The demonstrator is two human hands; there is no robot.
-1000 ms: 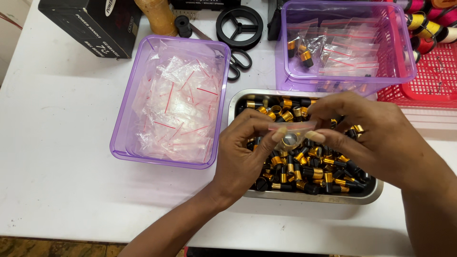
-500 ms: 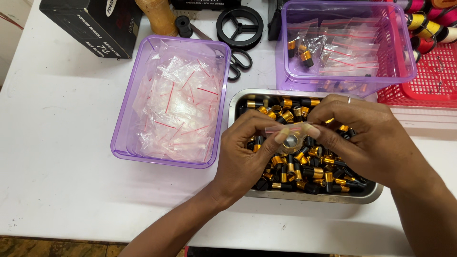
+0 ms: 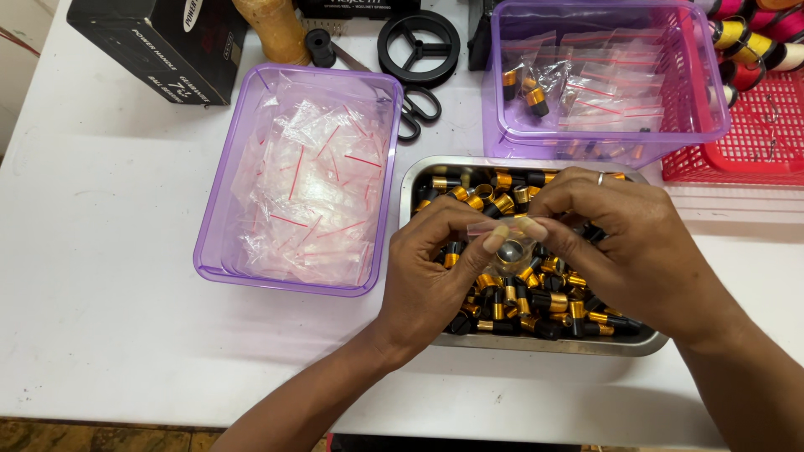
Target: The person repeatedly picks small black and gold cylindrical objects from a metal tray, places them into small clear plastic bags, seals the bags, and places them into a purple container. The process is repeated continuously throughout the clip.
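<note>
My left hand (image 3: pixel 431 272) and my right hand (image 3: pixel 628 243) meet over a steel tray (image 3: pixel 544 341) full of small black-and-gold caps. Together they pinch a small clear zip bag (image 3: pixel 509 243) with a red strip along its top edge. One black-and-gold cap sits inside the bag, its round end facing me. Both thumbs and forefingers press along the bag's top edge. A ring shows on a finger of my right hand.
A purple tub (image 3: pixel 301 180) of empty clear zip bags lies left of the tray. A purple basket (image 3: pixel 603 75) behind holds filled bags. Black scissors (image 3: pixel 414 113), a black reel (image 3: pixel 419 42), a black box (image 3: pixel 159 42) and a red basket (image 3: pixel 741 125) of spools line the back.
The hands stay over the tray. My fingers have shifted along the bag's top edge, and the right hand has drawn slightly closer to the left.
</note>
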